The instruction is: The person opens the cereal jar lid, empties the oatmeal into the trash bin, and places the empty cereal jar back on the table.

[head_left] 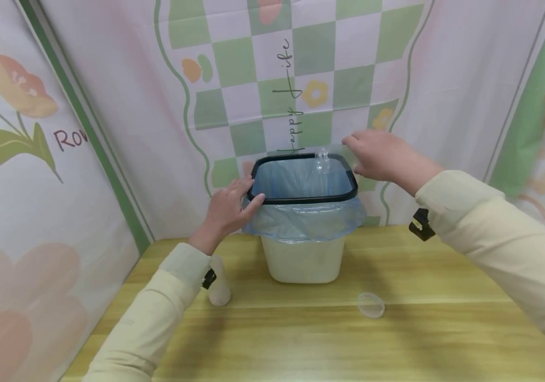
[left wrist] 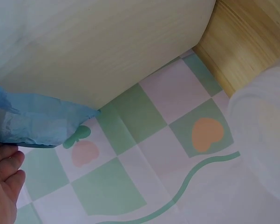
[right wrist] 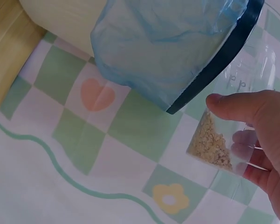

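My right hand grips a clear plastic cup with markings on its side. Pale, oat-like flakes lie in one end of the cup. In the head view the cup is tilted, its far part over the opening of a cream bin. A blue bag lines the bin, folded out under a black rim. My left hand rests on the rim's left front corner, thumb apart from the fingers. Its fingers show beside the bag in the left wrist view.
A round clear lid lies on the wooden table, right of the bin. Beside my left forearm stands a whitish, bottle-like object, partly hidden by the sleeve. Printed cloth hangs close behind the bin.
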A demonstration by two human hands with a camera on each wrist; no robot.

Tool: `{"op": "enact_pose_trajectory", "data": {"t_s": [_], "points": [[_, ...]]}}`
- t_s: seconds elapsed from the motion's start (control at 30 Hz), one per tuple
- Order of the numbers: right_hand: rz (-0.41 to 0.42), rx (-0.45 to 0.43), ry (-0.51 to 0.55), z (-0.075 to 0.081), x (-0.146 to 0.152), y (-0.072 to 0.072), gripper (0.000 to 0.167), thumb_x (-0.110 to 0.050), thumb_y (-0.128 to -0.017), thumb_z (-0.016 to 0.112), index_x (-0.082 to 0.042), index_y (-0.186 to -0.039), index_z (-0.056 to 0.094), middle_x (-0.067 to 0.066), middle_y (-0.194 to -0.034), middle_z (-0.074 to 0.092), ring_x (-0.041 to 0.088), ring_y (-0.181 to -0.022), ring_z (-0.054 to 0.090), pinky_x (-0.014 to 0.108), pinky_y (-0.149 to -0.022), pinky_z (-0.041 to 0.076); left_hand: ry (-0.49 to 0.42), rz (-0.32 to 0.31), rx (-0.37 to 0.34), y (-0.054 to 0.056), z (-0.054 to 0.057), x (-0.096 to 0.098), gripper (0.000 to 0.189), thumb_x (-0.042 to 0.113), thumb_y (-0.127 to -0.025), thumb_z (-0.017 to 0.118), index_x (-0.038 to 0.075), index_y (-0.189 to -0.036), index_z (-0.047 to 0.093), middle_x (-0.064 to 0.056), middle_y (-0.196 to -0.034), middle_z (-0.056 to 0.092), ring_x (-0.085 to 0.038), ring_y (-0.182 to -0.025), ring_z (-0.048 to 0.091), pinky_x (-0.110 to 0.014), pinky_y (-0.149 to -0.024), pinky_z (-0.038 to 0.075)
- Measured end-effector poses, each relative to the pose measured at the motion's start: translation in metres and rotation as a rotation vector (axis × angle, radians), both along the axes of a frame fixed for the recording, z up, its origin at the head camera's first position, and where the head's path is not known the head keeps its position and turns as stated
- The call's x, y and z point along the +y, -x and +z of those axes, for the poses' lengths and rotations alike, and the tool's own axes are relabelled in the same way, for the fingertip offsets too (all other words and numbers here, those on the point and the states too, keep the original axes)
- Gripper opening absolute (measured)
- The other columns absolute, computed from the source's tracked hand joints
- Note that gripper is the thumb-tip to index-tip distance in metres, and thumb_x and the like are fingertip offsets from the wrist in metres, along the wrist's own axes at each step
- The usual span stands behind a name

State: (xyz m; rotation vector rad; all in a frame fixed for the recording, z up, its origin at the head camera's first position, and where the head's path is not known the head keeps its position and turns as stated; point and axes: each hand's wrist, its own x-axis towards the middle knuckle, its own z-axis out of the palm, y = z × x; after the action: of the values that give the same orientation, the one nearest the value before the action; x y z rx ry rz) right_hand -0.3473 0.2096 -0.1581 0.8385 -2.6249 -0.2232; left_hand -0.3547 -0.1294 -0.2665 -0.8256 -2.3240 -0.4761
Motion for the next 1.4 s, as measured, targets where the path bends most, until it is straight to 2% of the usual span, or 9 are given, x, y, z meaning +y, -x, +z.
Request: {"op": "enact_pose_trajectory", "data": {"t_s": [0.27, 0.43, 0.63, 0.93, 1.23, 1.4], "points": [[0.065, 0.099, -0.077, 0.002, -0.005, 0.005, 0.049, 0.002, -0.077, 0.075, 0.013, -0.119, 0.053, 0.029, -0.107, 0.059, 0.043, -0.097, 0.058, 0.052, -0.085, 0.049, 0.004, -0.002, -0.005, 0.0, 0.001, -0.001, 0.057, 0.04, -0.096, 0.05, -0.004, -0.132, 0.057, -0.019, -0.136, 0.054, -0.037, -0.124, 0.051, -0.049, -0.102, 0.04], [0.103, 0.181, -0.149, 0.002, -0.009, 0.008, 0.038, 0.009, -0.081, 0.066, 0.013, -0.117, 0.055, 0.027, -0.103, 0.06, 0.042, -0.096, 0.059, 0.051, -0.085, 0.049, 0.012, 0.0, -0.003, 0.001, 0.001, -0.001, 0.057, 0.04, -0.096, 0.051, -0.004, -0.131, 0.057, -0.018, -0.136, 0.054, -0.036, -0.124, 0.051, -0.049, -0.101, 0.042], [0.153, 0.274, -0.183, 0.001, -0.014, 0.013, 0.024, 0.011, -0.08, 0.068, 0.01, -0.101, 0.057, 0.023, -0.092, 0.061, 0.039, -0.085, 0.059, 0.049, -0.077, 0.051, 0.021, 0.009, -0.008, 0.002, 0.001, -0.001, 0.057, 0.042, -0.097, 0.05, -0.003, -0.133, 0.056, -0.017, -0.137, 0.054, -0.036, -0.125, 0.051, -0.049, -0.102, 0.041], [0.159, 0.302, -0.246, 0.001, -0.022, 0.018, 0.031, 0.011, -0.073, 0.074, 0.008, -0.099, 0.056, 0.022, -0.093, 0.06, 0.038, -0.088, 0.059, 0.049, -0.082, 0.05, 0.031, 0.019, -0.015, 0.0, 0.002, -0.001, 0.057, 0.041, -0.097, 0.051, -0.003, -0.133, 0.056, -0.017, -0.138, 0.054, -0.036, -0.125, 0.05, -0.049, -0.101, 0.041], [0.165, 0.324, -0.311, -0.001, -0.027, 0.018, 0.026, 0.014, -0.078, 0.069, 0.007, -0.1, 0.057, 0.021, -0.098, 0.061, 0.038, -0.093, 0.059, 0.05, -0.089, 0.047, 0.034, 0.024, -0.019, 0.0, 0.001, -0.001, 0.059, 0.043, -0.097, 0.05, -0.002, -0.134, 0.056, -0.017, -0.138, 0.053, -0.035, -0.125, 0.051, -0.049, -0.1, 0.042], [0.158, 0.327, -0.362, -0.002, -0.03, 0.017, 0.029, 0.013, -0.081, 0.068, 0.006, -0.106, 0.057, 0.021, -0.104, 0.06, 0.038, -0.098, 0.057, 0.05, -0.091, 0.045, 0.032, 0.024, -0.021, -0.001, 0.002, -0.001, 0.058, 0.043, -0.097, 0.05, -0.002, -0.133, 0.056, -0.017, -0.138, 0.053, -0.034, -0.124, 0.051, -0.048, -0.1, 0.043]]}}
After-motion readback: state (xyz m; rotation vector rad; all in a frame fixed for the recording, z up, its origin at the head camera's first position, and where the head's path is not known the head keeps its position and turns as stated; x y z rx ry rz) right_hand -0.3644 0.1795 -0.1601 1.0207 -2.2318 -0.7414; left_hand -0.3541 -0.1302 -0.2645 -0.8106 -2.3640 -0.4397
